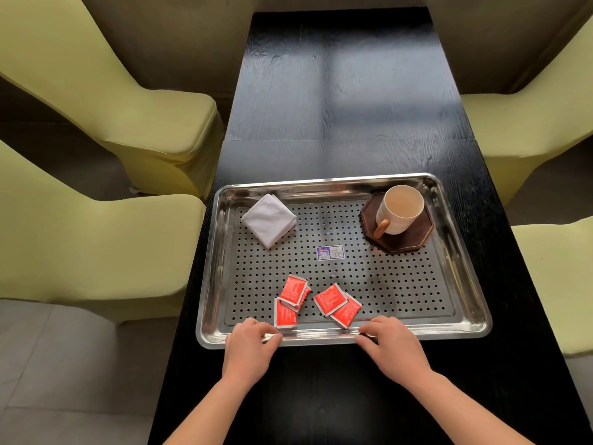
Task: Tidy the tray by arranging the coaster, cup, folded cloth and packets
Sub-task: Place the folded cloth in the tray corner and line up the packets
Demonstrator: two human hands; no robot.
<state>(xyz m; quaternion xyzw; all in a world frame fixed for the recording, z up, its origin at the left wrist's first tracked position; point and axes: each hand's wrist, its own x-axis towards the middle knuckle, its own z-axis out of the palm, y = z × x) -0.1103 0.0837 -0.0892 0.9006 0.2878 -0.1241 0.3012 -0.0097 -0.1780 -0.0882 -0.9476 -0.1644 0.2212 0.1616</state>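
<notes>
Tray (321, 184): polished metal; the rim is shining mirror-bright.
Perforated insert (385, 284): metal that is looking duller, nearly matt.
Cup (399, 210): smooth cream ceramic that is showing a light gloss; the handle (382, 228) is looking like wood.
Coaster (414, 236): dark wood that is showing a matt finish.
Folded cloth (269, 220): pale fabric that is looking soft and matt.
Packets (330, 298): red printed wrappers whose edges are glinting silvery.
Sticker (330, 252): printed paper that is lying smooth.
Table (346, 107): black wood that is showing rough grain and a faint sheen.
Chair covers (154, 123): yellow-green cloth that is looking matt.
</notes>
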